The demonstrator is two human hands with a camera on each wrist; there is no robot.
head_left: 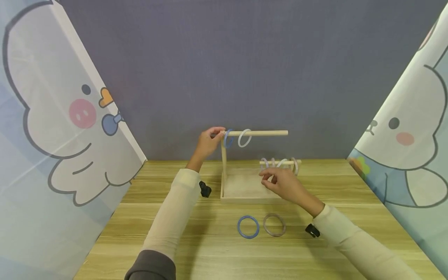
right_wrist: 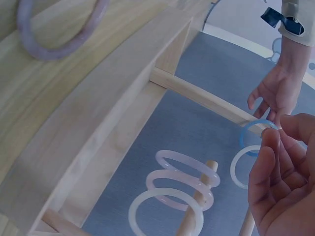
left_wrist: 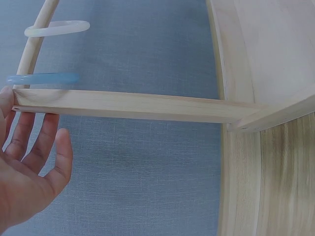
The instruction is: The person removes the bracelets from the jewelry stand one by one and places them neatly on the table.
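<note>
A wooden bangle stand (head_left: 257,200) has a tall post (left_wrist: 138,104) with an upper rod (head_left: 269,133). My left hand (head_left: 207,144) grips the top of the post, thumb on one side and fingers behind. Next to it a blue bangle (left_wrist: 44,78) hangs on the rod, with a white bangle (left_wrist: 59,29) farther along. My right hand (head_left: 284,185) hovers in front of the stand, fingers loosely bent, with nothing between them. Behind it, the lower rod (right_wrist: 189,219) carries several bangles, including a white one (right_wrist: 133,211) and a pink one (right_wrist: 172,172).
On the wood-grain table (head_left: 168,229), in front of the stand, lie a blue bangle (head_left: 248,237) and a mauve bangle (head_left: 275,235). A grey cloth wall (head_left: 224,70) stands behind, and cartoon-printed panels flank both sides. Black devices (head_left: 205,189) show beside the wrists.
</note>
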